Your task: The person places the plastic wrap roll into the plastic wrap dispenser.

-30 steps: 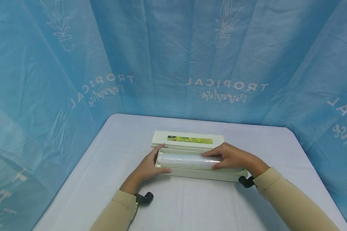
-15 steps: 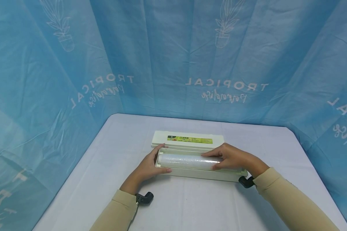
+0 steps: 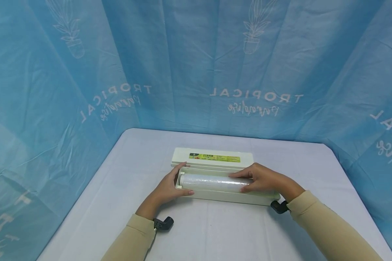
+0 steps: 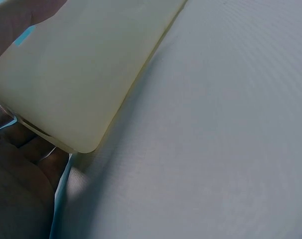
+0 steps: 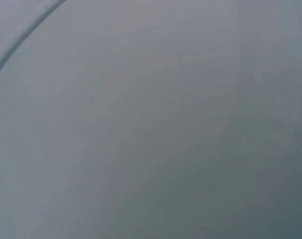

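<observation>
In the head view, a roll of cling film point(image 3: 209, 182) lies lengthwise inside a long pale box point(image 3: 222, 196). My left hand point(image 3: 164, 188) grips the box's left end, thumb along the front wall and fingers at the back corner. Around the right part of the roll curl the thumb and fingers of my right hand point(image 3: 266, 178), which hide that end. The left wrist view shows the box's smooth wall point(image 4: 86, 74) close up, with my left hand point(image 4: 21, 169) at its end. Only a blurred pale surface fills the right wrist view.
Directly behind the box lies its pale lid point(image 3: 213, 158), with a yellow-green label on top. A white cloth point(image 3: 209, 232) covers the table. Blue printed curtains point(image 3: 189, 72) hang behind and at both sides. Black wrist cameras point(image 3: 163, 224) sit at both cuffs.
My right hand and the cling film roll have shifted very slightly to the right, widening the gap at the box's left end. The left hand, box and lid stay put.
</observation>
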The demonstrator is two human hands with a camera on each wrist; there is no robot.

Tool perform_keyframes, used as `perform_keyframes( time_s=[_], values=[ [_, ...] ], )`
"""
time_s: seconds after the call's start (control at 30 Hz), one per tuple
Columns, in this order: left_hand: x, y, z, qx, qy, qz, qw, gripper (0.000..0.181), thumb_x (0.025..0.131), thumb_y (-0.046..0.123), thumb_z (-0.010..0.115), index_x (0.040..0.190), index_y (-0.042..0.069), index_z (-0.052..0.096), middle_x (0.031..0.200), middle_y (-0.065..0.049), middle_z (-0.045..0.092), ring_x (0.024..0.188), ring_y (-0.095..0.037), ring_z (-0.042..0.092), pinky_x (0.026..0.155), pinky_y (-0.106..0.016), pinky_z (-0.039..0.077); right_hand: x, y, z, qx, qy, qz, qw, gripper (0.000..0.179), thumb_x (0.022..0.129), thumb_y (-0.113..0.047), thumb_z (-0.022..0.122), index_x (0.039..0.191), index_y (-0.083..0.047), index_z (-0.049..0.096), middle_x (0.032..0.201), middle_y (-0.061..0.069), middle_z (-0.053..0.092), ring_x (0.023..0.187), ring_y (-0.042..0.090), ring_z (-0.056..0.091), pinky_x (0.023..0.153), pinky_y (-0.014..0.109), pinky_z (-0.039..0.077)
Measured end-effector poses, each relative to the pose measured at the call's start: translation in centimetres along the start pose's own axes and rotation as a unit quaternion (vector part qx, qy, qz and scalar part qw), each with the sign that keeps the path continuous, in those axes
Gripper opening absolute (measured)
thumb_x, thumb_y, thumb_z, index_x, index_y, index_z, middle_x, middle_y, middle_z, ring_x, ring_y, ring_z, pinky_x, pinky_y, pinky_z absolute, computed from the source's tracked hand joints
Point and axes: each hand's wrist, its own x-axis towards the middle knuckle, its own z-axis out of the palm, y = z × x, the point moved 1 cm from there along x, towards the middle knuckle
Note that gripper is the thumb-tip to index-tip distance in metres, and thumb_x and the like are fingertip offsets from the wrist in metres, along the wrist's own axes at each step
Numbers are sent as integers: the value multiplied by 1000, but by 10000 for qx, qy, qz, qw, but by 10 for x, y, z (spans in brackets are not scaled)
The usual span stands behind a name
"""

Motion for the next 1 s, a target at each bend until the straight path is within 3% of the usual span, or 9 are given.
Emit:
perform_keyframes(
  time_s=[0.37, 0.6, 1.0],
  values=[
    [0, 0, 0, -70, -29, -41, 10000, 116, 74, 37, 99, 166, 22, 32, 153, -1, 51, 126, -26, 56, 107, -57, 45, -1, 1, 3, -22, 49, 154, 9999, 60, 87, -17, 90, 143, -14, 68, 141, 1, 65, 130, 16, 60, 101, 31, 52],
    [0, -1, 0, -103, -41, -29, 9999, 114, 74, 38, 99, 166, 23, 32, 153, -1, 51, 127, -25, 56, 108, -57, 45, -1, 4, 5, -15, 106, 21, 9999, 60, 86, -13, 90, 143, -14, 69, 142, 3, 65, 130, 18, 60, 100, 31, 52],
    [0, 0, 0, -32, -15, -78, 10000, 117, 73, 38, 99, 166, 23, 32, 154, -1, 50, 130, -26, 55, 108, -58, 43, -2, 3, 5, -1, 191, 282, 9994, 57, 88, -14, 88, 142, -19, 69, 142, -6, 63, 131, 12, 58, 104, 29, 49]
  ],
)
